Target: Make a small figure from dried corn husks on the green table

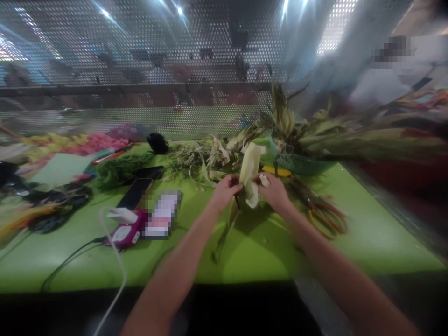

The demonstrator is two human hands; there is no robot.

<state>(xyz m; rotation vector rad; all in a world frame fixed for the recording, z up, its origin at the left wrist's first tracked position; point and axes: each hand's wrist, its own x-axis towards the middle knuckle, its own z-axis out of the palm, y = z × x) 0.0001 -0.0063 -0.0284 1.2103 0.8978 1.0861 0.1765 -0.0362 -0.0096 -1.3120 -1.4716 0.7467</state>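
A pale corn husk (250, 163) stands up between my two hands above the green table. My left hand (226, 190) pinches it low on its left side. From the other side my right hand (273, 187) grips it, and a small crumpled pale piece shows at those fingers. One strip of the husk curls down between the hands. Below my left hand a thin dry strip (229, 228) hangs toward the table. Behind them lies a heap of dry husk scraps (217, 151).
Scissors (325, 219) and a yellow-handled tool (276, 171) lie to the right. A green basket (304, 164) holds long husks. Left are a phone (163, 214), a magenta power adapter (129, 231) with cables, and green fibre (121, 169). A person (381, 84) is at the far right.
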